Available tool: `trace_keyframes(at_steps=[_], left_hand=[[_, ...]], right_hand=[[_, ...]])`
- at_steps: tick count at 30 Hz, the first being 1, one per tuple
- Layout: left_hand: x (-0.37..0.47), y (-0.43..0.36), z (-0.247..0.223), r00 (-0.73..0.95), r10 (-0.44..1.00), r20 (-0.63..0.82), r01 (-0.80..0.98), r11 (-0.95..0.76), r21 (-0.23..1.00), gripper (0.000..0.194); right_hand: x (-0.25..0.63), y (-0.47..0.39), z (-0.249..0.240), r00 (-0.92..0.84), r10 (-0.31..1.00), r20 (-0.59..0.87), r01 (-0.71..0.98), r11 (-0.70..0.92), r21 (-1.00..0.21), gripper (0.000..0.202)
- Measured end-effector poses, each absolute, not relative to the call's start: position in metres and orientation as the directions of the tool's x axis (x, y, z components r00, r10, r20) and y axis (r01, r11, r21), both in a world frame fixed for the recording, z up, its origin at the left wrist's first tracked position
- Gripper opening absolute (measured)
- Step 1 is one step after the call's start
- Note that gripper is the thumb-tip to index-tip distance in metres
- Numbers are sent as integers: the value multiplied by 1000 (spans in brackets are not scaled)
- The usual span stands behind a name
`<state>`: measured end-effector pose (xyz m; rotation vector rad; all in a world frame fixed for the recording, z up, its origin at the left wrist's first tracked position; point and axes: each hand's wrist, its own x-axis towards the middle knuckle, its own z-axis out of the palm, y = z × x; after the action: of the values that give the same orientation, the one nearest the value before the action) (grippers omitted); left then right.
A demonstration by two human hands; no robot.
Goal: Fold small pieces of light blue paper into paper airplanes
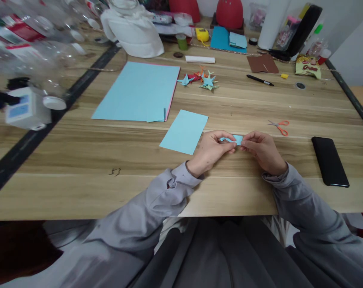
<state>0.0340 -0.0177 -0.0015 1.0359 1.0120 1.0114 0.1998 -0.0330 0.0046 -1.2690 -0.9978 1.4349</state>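
Observation:
Between my two hands is a small folded piece of light blue paper (238, 139). My left hand (214, 147) pinches its left part between thumb and fingers. At the right end, my right hand (262, 149) grips it with thumb and forefinger tips. My fingers hide part of the folds. Just left of my left hand lies a flat light blue sheet (184, 131). Scissors with orange handles (281, 127) rest beyond my right hand, and a black phone (330, 161) lies farther right.
A stack of large blue sheets (139, 92) lies left of centre. Several folded paper figures (209, 81) sit beyond it. A black pen (260, 80), a brown paper square (263, 64) and a snack packet (308, 66) are at the back right. Plastic bottles (34, 60) crowd the left.

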Motion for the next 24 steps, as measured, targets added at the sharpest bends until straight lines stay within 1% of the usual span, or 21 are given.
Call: trace_keyframes(at_steps=[5,8,12,16,20,24], left_hand=[[34,-18,1,218,962,-164,-170,203,964,19],[34,-18,1,225,961,-159,-165,198,966,18],[34,-19,1,252,958,-137,-158,181,971,16],[35,-19,1,269,955,-126,-165,174,971,15],[34,-19,1,265,954,-141,-175,191,966,16],[33,-17,2,250,952,-176,-197,228,954,18]], right_hand=[[200,-32,5,-37,970,-240,-226,-242,-943,33],[199,-33,4,-67,966,-251,-247,-259,-934,33],[199,-34,4,-88,966,-242,-228,-256,-939,36],[200,-33,1,-102,971,-218,-220,-236,-947,34],[203,-32,-2,-95,982,-162,-165,-176,-970,33],[203,-31,-2,-90,989,-118,-124,-129,-984,37]])
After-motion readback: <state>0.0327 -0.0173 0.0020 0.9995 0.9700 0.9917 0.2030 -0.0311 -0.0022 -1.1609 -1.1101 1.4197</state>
